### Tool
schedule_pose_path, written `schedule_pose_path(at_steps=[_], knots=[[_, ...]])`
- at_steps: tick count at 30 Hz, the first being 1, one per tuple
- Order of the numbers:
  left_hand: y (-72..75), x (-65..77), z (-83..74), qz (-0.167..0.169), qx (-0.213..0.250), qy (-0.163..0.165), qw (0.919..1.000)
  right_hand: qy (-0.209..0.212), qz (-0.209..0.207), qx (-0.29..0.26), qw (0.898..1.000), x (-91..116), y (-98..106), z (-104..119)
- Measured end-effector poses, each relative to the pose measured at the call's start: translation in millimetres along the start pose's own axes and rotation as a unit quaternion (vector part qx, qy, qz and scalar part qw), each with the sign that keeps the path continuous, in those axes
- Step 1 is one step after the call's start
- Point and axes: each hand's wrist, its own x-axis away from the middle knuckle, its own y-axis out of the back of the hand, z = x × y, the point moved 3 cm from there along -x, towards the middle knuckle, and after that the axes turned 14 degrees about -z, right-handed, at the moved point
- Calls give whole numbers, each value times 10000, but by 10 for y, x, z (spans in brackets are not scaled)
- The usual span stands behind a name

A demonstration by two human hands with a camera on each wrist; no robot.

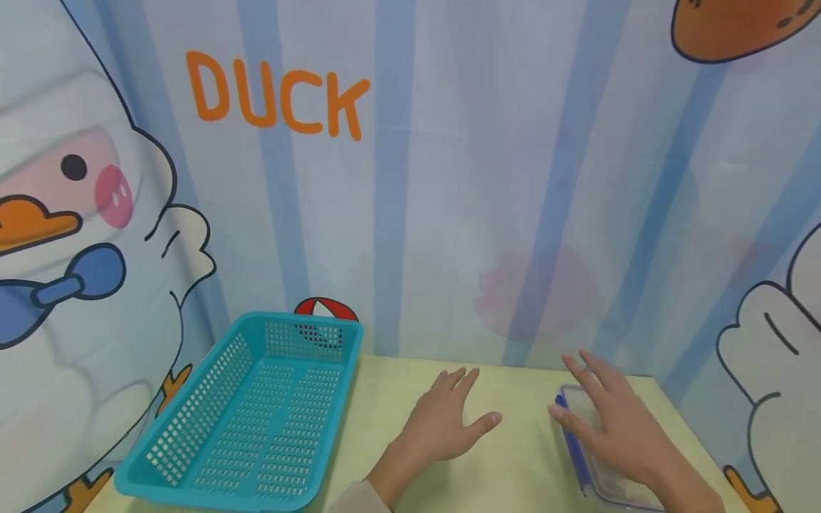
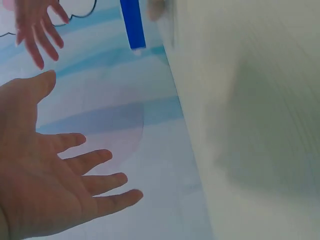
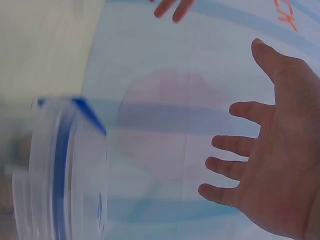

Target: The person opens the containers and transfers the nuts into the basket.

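My left hand (image 1: 442,420) hovers over the middle of the pale yellow table, its fingers spread and holding nothing. In the left wrist view the left hand (image 2: 55,170) shows its palm, with all fingers stretched out. My right hand (image 1: 618,424) is held above a clear plastic container (image 1: 603,463) with blue edging, at the table's right side, and hides part of it. The right wrist view shows the right hand (image 3: 285,150) with fingers apart and the container (image 3: 62,175) beside it. Something brownish shows faintly through the container's wall.
A turquoise perforated basket (image 1: 343,420) stands on the left part of the table (image 1: 513,470). Behind the table hangs a striped blue and white cloth (image 1: 449,178) with duck drawings and orange lettering.
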Motion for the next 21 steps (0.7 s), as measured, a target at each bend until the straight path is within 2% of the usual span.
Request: schedule_pose_path(at_steps=[4, 10, 13, 15, 17, 21], knots=[[-126, -3, -137, 126, 805, 178, 9965, -322, 139, -168, 9992, 51, 71, -332], [-392, -20, -263, -133, 1625, 582, 9849, -709, 369, -434, 9959, 134, 85, -784], [-509, -32, -326, -219, 1997, 727, 9769, -965, 534, -372, 9932, 167, 89, -980], [-587, -44, -369, -181, 2323, 941, 9679, -1236, 758, -347, 9888, 189, 83, -1107], [-659, -51, -415, -107, 2671, 1247, 9555, -1560, 1071, -320, 9814, 206, 62, -1232], [-821, -53, -508, -25, 3180, 1876, 9294, -2342, 1749, -498, 9550, 280, -14, -1480]])
